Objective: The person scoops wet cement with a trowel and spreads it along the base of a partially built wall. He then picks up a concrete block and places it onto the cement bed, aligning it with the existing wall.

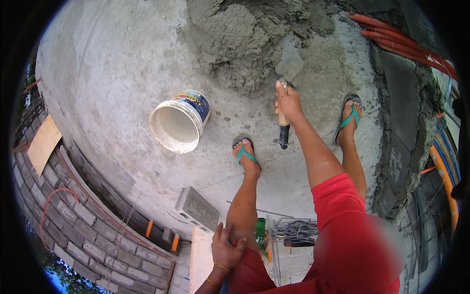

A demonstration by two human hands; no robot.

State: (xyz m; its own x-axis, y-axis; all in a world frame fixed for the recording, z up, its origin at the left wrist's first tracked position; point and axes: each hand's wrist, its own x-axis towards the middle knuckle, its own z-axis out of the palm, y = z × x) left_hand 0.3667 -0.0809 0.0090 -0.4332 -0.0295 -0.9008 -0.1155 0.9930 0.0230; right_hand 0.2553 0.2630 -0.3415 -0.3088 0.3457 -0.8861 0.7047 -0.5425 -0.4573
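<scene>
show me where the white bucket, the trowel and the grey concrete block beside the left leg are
White bucket (198, 105): head view, on its outer wall, over the coloured label.
Trowel (289, 63): head view, on its mortar-smeared blade.
Grey concrete block (198, 207): head view, on its broad face.

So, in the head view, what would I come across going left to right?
Plywood sheet → white plastic bucket → teal-strapped flip-flop on the left foot → wooden-handled trowel, held in the right grip → teal-strapped flip-flop on the right foot → orange pipe.
</scene>
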